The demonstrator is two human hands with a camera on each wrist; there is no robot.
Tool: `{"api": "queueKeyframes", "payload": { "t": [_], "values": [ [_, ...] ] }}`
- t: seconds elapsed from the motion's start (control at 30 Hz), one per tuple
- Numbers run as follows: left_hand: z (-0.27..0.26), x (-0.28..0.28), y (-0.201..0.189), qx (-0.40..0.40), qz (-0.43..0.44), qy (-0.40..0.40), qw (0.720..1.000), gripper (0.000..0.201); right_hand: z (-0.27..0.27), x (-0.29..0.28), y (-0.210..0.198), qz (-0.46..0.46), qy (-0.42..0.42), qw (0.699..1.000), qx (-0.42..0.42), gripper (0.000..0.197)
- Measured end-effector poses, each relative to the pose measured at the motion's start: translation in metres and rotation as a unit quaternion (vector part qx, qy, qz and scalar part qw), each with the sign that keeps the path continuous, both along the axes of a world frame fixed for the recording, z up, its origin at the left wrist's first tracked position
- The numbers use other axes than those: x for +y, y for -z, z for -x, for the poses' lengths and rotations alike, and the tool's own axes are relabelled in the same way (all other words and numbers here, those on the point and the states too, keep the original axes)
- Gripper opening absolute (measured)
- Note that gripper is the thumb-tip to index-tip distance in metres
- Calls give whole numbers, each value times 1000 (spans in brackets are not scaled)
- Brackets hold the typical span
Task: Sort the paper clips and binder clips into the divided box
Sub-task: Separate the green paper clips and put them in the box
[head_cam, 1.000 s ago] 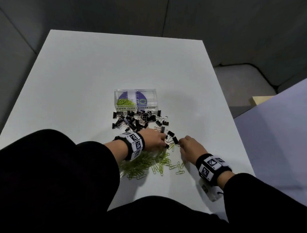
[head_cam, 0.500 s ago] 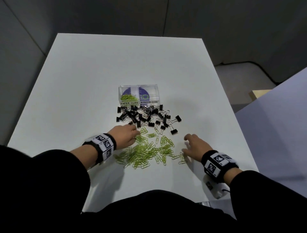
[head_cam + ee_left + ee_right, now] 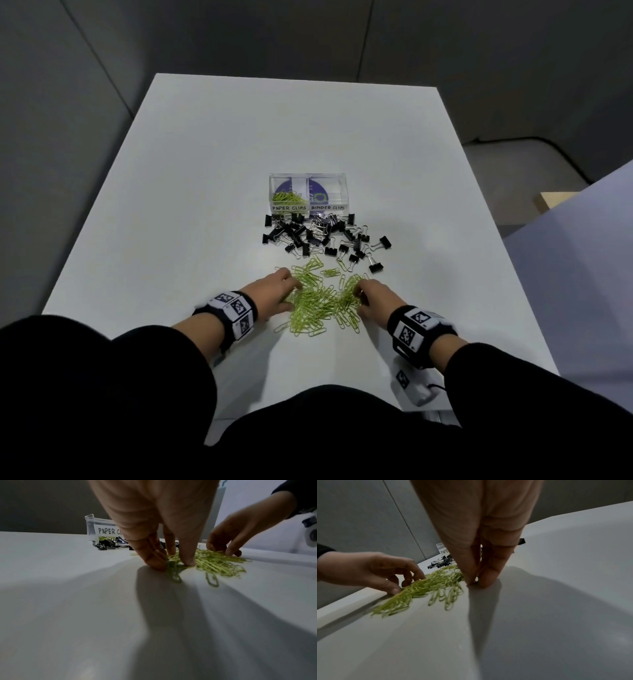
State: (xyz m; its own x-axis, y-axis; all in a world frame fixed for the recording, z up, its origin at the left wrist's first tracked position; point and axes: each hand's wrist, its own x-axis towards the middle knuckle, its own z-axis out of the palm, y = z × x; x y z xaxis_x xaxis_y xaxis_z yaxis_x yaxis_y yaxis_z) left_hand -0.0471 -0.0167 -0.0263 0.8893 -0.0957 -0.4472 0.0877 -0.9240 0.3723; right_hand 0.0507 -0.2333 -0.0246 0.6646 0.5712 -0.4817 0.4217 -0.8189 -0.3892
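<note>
A loose heap of green paper clips point(image 3: 322, 303) point(image 3: 217, 563) point(image 3: 426, 588) lies near the table's front edge. My left hand point(image 3: 293, 291) point(image 3: 173, 561) presses its straight fingertips into the heap's left side. My right hand point(image 3: 359, 298) point(image 3: 476, 581) touches the heap's right side, fingertips down on the table. Behind the heap, black binder clips point(image 3: 325, 236) point(image 3: 109, 544) point(image 3: 441, 562) are scattered in front of the clear divided box point(image 3: 308, 178) point(image 3: 91, 526). Its left compartment, labelled PAPER CLIPS, holds some green clips point(image 3: 287, 198). The right one, labelled BINDER CLIPS, looks empty.
The white table point(image 3: 205, 205) has bare surface to the left of and behind the box. A pale purple surface point(image 3: 582, 274) stands close on the right, with a wooden block point(image 3: 555, 202) beyond it. A small white device point(image 3: 414, 387) lies at the near right edge.
Both hands moved inward onto the green heap, the right one from well right of it. The heap is more bunched together. Earlier the left hand pulled back from the heap's right side to its left.
</note>
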Motion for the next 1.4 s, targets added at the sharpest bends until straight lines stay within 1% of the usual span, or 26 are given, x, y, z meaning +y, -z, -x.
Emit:
{"api": "queueKeyframes", "payload": {
  "t": [0.07, 0.13, 0.17, 0.23, 0.3, 0.33, 0.43, 0.53, 0.63, 0.7, 0.77, 0.83, 0.9, 1.0, 1.03, 1.07, 1.17, 1.2, 1.27, 1.3, 1.33, 1.4],
  "values": [
    [-1, -1, -5, -15, -5, -5, 1000, 51, -1, 5, -2, -26, -8, 999, -25, 30],
    [3, 6, -10, -25, -11, -25, 999, 54, -6, 3, -3, -34, 12, 997, -71, 32],
    [6, 10, -12, -19, -14, -35, 999, 55, -9, 0, -3, -20, 23, 996, -85, 33],
    [13, 18, -12, 18, -25, -49, 998, 55, -13, -5, -3, 29, 24, 995, -92, 34],
    [20, 22, -10, 54, -38, -60, 996, 50, -9, -5, -1, 55, 9, 994, -93, 36],
    [22, 22, -7, 57, -39, -70, 995, 45, -5, -3, 1, 54, 0, 994, -98, 37],
    [22, 13, -3, 32, -17, -100, 994, 32, 8, 9, 6, 36, -46, 991, -119, 40],
    [16, -3, -3, -2, 0, -79, 997, 28, 13, 22, 4, 30, -84, 987, -131, 36],
    [6, -12, -5, -79, -33, -35, 996, 34, 6, 31, -1, -4, -77, 987, -141, 39],
    [-2, -15, -5, -114, -55, -22, 992, 45, 1, 35, -1, -1, -99, 983, -152, 43],
    [-9, -17, -5, -90, -75, -14, 993, 58, -1, 37, 4, 34, -126, 978, -165, 48],
    [-12, -18, -3, -51, -83, -2, 995, 63, -1, 35, 9, 59, -139, 974, -171, 55],
    [-11, -19, 1, -43, -82, 25, 995, 62, 1, 33, 10, 54, -153, 972, -168, 57],
    [-8, -15, 0, -60, -70, 52, 994, 61, 1, 30, 4, 0, -167, 973, -161, 44],
    [-6, -12, -2, -62, -71, 49, 994, 65, 0, 27, 0, -15, -164, 974, -155, 44],
    [-4, -10, -3, -60, -77, 40, 994, 71, -2, 24, -4, -17, -164, 976, -144, 50],
    [5, -5, -5, -27, -103, 16, 994, 92, -6, 13, -11, 54, -164, 982, -72, 94],
    [7, -5, -4, -16, -107, 16, 994, 96, -6, 12, -10, 74, -161, 983, -56, 105],
    [8, -7, -3, -8, -113, 20, 993, 98, -3, 14, -5, 93, -150, 983, -44, 112],
    [7, -9, -3, -13, -109, 18, 994, 97, -1, 18, -2, 93, -138, 985, -40, 110],
    [5, -12, -2, -21, -101, 13, 995, 94, -1, 22, 0, 88, -123, 988, -35, 105],
    [3, -16, -1, -39, -81, 1, 996, 84, 0, 30, 0, 75, -110, 991, -33, 84]
  ]
}}
